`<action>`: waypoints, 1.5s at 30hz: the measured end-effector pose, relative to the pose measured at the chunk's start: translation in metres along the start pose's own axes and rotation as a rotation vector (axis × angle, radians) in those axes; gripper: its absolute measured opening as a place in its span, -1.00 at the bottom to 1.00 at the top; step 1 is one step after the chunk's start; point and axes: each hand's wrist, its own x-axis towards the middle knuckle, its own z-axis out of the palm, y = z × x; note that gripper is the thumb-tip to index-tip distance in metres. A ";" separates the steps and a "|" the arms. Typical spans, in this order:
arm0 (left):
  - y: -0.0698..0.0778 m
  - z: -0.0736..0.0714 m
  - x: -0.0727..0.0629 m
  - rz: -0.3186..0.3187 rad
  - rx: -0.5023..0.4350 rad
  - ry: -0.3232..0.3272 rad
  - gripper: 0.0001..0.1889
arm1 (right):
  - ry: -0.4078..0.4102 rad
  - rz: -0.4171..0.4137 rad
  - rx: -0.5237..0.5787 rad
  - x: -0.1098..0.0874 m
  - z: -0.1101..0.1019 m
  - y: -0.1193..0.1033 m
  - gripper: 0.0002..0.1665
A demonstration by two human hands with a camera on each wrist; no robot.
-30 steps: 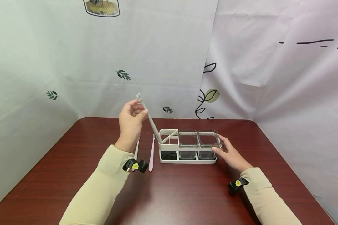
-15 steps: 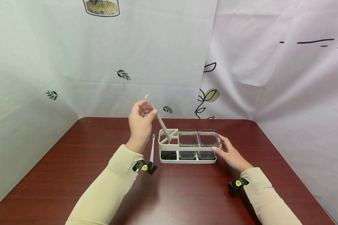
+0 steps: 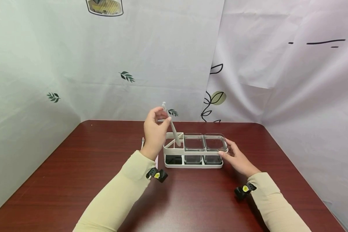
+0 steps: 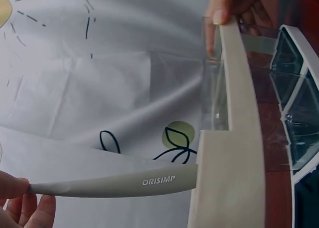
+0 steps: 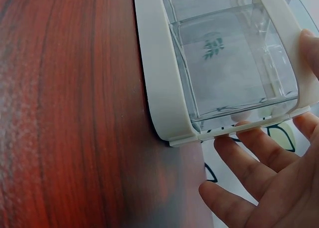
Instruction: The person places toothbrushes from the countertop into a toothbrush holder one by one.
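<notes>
My left hand (image 3: 156, 133) pinches a pale grey toothbrush (image 3: 175, 130) near its bristle end, between thumb and fingers. The brush tilts with its head up, and its handle end is at the divided left section of a white toothbrush holder (image 3: 174, 150). In the left wrist view the handle (image 4: 114, 184), lettered ORISIMP, meets the holder's upper rim (image 4: 229, 183), which hides its tip. My right hand (image 3: 239, 161) grips the holder's right end; in the right wrist view the thumb lies on the upper rim (image 5: 294, 43) and fingers touch the end.
Two clear cups (image 3: 193, 141) sit side by side in the holder. A pink toothbrush (image 3: 157, 162) lies left of it, partly behind my left wrist. Another brush (image 3: 142, 141) shows behind my left forearm. The reddish-brown table (image 3: 75, 167) meets hanging printed cloth at the back.
My left hand has moved right with the grey toothbrush, whose handle end shifted from the holder's left edge to over its divided section. The right hand and holder have stayed put.
</notes>
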 end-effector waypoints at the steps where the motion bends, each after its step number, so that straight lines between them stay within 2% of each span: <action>1: -0.001 0.001 -0.001 0.000 -0.001 -0.012 -0.64 | 0.000 -0.001 0.000 0.000 0.000 0.000 -0.11; 11: -0.013 0.010 -0.012 0.006 0.047 -0.058 -0.67 | -0.001 -0.010 0.003 0.001 0.000 0.002 -0.11; 18: -0.020 0.013 -0.018 -0.038 0.075 -0.110 -0.65 | -0.002 -0.006 0.007 0.000 -0.001 0.001 -0.11; 22: -0.026 0.015 -0.020 -0.062 0.092 -0.124 -0.64 | -0.001 -0.005 0.005 0.000 -0.001 0.001 -0.11; 32: -0.035 0.020 -0.023 -0.072 0.138 -0.150 -0.69 | 0.008 -0.011 -0.006 0.001 0.000 0.002 -0.12; 38: -0.037 0.020 -0.026 -0.100 0.204 -0.173 -0.67 | 0.009 -0.011 -0.006 0.001 0.001 0.001 -0.13; 45: -0.040 0.022 -0.027 -0.083 0.257 -0.184 -0.67 | 0.009 -0.010 -0.004 0.001 0.000 0.002 -0.12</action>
